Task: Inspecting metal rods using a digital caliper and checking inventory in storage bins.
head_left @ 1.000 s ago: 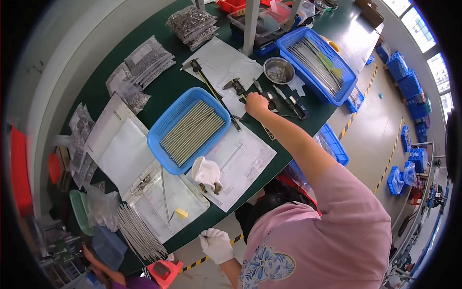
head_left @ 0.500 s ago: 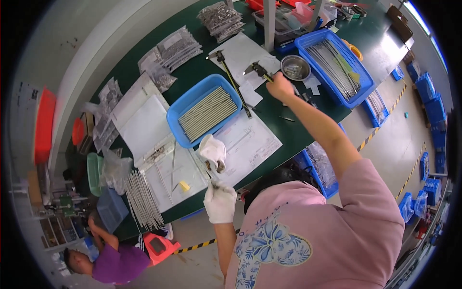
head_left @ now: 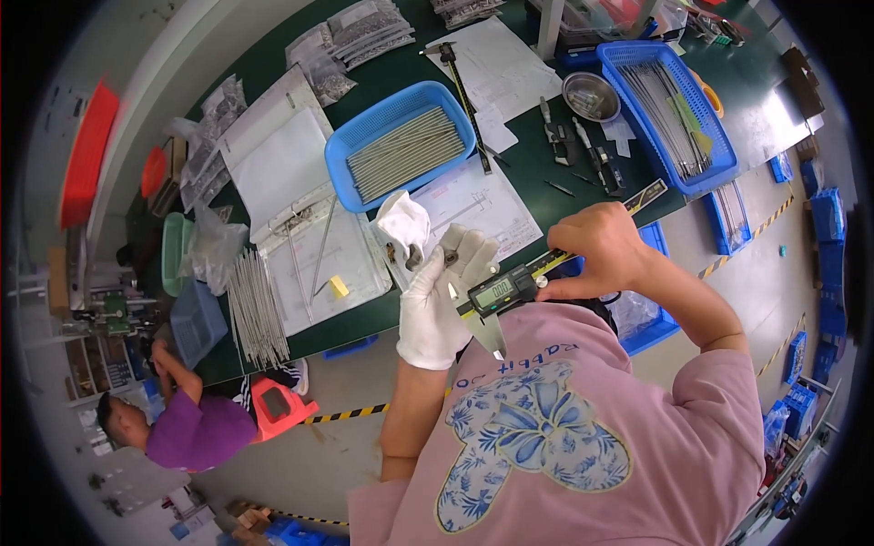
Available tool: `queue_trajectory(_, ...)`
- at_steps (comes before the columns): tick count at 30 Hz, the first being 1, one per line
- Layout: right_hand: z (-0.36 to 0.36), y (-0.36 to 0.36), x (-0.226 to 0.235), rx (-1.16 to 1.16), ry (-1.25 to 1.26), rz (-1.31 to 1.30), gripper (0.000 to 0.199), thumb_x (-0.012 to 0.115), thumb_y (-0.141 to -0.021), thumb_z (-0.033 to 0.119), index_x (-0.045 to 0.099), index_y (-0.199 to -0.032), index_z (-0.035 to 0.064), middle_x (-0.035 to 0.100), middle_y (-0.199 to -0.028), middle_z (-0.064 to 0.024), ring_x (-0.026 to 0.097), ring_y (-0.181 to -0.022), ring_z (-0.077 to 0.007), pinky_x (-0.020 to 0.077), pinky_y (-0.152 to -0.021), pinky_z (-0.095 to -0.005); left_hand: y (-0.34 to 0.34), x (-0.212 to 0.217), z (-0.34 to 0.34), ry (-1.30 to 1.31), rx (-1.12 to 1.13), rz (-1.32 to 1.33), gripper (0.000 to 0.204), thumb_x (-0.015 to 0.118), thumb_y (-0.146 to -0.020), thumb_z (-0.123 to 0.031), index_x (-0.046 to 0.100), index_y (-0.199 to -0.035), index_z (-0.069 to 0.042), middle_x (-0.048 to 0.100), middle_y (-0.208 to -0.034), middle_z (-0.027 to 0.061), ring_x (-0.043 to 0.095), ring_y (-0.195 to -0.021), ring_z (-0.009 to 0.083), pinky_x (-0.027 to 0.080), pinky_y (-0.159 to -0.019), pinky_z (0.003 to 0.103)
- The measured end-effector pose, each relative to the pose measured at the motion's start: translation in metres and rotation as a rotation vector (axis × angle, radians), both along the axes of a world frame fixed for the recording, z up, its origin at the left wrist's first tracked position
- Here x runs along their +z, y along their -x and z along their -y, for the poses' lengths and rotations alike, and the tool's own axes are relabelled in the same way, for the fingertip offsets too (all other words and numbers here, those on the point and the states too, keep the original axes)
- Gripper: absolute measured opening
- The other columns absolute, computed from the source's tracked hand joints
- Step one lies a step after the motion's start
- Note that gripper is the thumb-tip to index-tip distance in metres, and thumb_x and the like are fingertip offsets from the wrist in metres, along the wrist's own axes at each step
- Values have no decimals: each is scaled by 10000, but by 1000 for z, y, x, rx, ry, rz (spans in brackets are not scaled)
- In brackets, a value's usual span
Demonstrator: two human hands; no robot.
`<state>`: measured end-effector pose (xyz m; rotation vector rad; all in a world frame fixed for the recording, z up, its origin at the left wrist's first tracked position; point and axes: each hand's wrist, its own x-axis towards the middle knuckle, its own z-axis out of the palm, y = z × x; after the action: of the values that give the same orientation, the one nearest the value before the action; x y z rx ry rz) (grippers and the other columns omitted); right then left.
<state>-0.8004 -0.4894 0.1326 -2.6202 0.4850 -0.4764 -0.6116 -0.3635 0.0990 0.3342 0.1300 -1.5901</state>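
Note:
My left hand [head_left: 437, 305], in a white glove, is held palm up in front of the table edge. Between its thumb and fingers sits a small round dark metal part [head_left: 451, 258], partly hidden. My bare right hand [head_left: 596, 250] grips a digital caliper [head_left: 499, 293] by its beam. The caliper's jaws point toward my gloved palm, and its screen faces up. Just beyond my left hand lies a crumpled white glove [head_left: 401, 223] on a drawing sheet [head_left: 496, 205]. A blue basket [head_left: 339, 173] filled with thin metal rods [head_left: 405, 153] stands behind it.
An open binder [head_left: 273, 136], loose rods [head_left: 255, 309] and a yellow block [head_left: 339, 287] lie to the left. Another caliper [head_left: 446, 56], micrometers [head_left: 557, 136], a metal bowl [head_left: 590, 96] and a blue basket of rods [head_left: 628, 118] are farther right. A person in purple [head_left: 200, 428] sits at lower left.
My right hand has picked up the digital caliper from the far table and brought it close beside my left hand. My left hand has risen and turned palm up. The view has shifted.

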Motion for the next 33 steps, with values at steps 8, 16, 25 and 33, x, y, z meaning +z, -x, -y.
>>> queue_trajectory(8,0,1,-18,-30,0,-1,456,647,-615,491,452,-550,84,425,-475,-63,468,-466,-289,323,-395,-366,11,2,-8,-60,98,239,281,363,-893,-214,464,-1075,-26,559,-1008,121,490,-1044,270,337,-942,394)
queue_trajectory(16,-5,0,-24,-33,-28,35,401,644,-610,438,465,-557,83,437,-484,-62,474,-468,-283,334,-396,-367,12,5,-12,-128,116,383,284,379,-889,-217,468,-1075,-21,582,-958,137,494,-1032,286,349,-927,408)
queue_trajectory(25,-5,3,-25,-20,7,52,300,627,-580,349,487,-599,85,442,-505,-55,476,-469,-269,340,-393,-363,17,8,-11,-149,98,456,278,378,-896,-216,477,-1093,-47,579,-921,96,480,-1051,282,354,-924,419)
queue_trajectory(33,-5,7,-33,20,85,121,291,620,-577,330,499,-643,74,424,-529,-52,455,-444,-245,332,-391,-341,19,4,-9,-99,103,536,264,385,-896,-197,503,-1079,-46,548,-838,59,476,-1056,287,351,-929,415)
